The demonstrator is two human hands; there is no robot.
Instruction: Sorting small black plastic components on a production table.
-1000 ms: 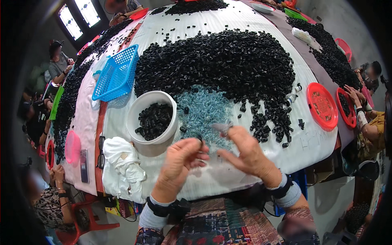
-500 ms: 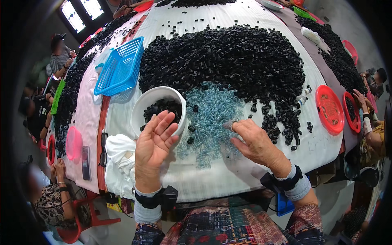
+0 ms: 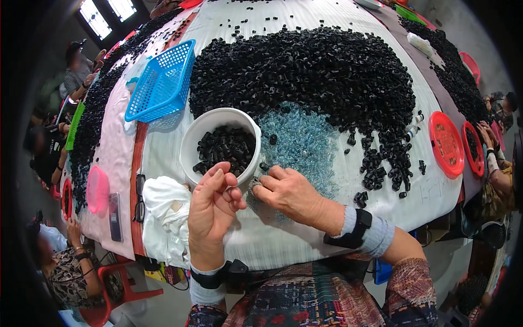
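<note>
A white bowl (image 3: pixel 187 163) of small black plastic pieces (image 3: pixel 226 148) stands in front of me. Just below its rim my left hand (image 3: pixel 212 210) is palm up, fingers loosely curled, with nothing visible in it. My right hand (image 3: pixel 291 195) is at the bowl's lower right side. Its thumb and fingers are closed on a small greyish thing (image 3: pixel 254 184), too small to make out. Tiny clear bluish beads (image 3: pixel 302 147) are spread beyond it. A large heap of black pieces (image 3: pixel 305 76) lies farther back on the white cloth.
A blue plastic basket (image 3: pixel 163 82) stands left of the heap. White cloth (image 3: pixel 163 212), glasses (image 3: pixel 140 201) and a phone (image 3: pixel 115 218) lie at the left. Red trays (image 3: pixel 447 144) are at the right. Other people sit along both sides with more black pieces.
My right hand has moved left from over the beads to beside the bowl. The fingers of my left hand have curled in from a spread palm. The view has shifted slightly.
</note>
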